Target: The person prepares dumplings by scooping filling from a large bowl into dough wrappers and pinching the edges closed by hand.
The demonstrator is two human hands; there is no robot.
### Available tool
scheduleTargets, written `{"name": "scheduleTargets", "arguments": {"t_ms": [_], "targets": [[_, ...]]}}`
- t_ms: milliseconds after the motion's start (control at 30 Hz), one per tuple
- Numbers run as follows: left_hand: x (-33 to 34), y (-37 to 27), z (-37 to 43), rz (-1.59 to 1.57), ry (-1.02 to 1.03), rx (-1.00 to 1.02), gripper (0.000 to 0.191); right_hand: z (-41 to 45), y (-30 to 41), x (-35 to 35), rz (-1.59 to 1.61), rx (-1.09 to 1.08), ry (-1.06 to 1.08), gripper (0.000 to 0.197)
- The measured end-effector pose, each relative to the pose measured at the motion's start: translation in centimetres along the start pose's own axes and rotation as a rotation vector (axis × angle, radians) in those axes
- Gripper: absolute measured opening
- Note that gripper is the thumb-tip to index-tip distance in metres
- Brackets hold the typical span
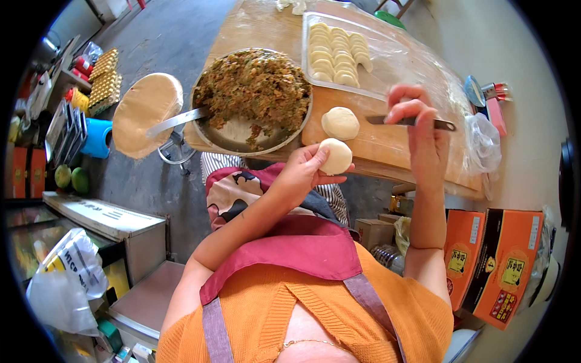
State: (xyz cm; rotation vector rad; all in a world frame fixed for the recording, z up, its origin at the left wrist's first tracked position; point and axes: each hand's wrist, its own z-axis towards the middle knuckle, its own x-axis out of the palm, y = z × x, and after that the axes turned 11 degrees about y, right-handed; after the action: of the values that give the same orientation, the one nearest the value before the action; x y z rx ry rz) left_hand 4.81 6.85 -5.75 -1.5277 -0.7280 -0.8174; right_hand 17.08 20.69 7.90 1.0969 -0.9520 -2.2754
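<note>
My left hand [313, 165] holds a round, pale dough wrapper [336, 156] between thumb and fingers, just off the table's near edge. Beyond it a stack of similar round wrappers [340, 123] lies on the wooden board [386, 143]. My right hand [420, 118] is raised at the right, its fingers bent and slightly blurred. Its fingers overlap a narrow dark metal utensil [445, 125] with a hole in its handle; whether they grip it cannot be told. Left of the wrappers, a wide metal bowl [233, 131] holds chopped filling [254, 86] and a metal-handled utensil [179, 121].
A clear plastic tray [342, 90] with rows of folded dumplings [333, 54] stands farther back on the floured table [243, 27]. A round stool [150, 113] is left of the bowl. Orange cartons [504, 267] stand low at the right. A plastic bag [483, 140] lies by the right edge.
</note>
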Motion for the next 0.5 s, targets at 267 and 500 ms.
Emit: {"name": "scheduleTargets", "arguments": {"t_ms": [267, 500], "targets": [[-2.2, 0.0, -8.0, 0.162, -0.182, 0.07, 0.04, 1.7, 1.8, 4.7, 0.0, -0.002, 0.345, 0.01], [-4.4, 0.7, -12.6, 0.061, -0.357, 0.151, 0.039, 1.2, -1.4, 9.1, -0.342, -0.263, 0.314, 0.031]]}}
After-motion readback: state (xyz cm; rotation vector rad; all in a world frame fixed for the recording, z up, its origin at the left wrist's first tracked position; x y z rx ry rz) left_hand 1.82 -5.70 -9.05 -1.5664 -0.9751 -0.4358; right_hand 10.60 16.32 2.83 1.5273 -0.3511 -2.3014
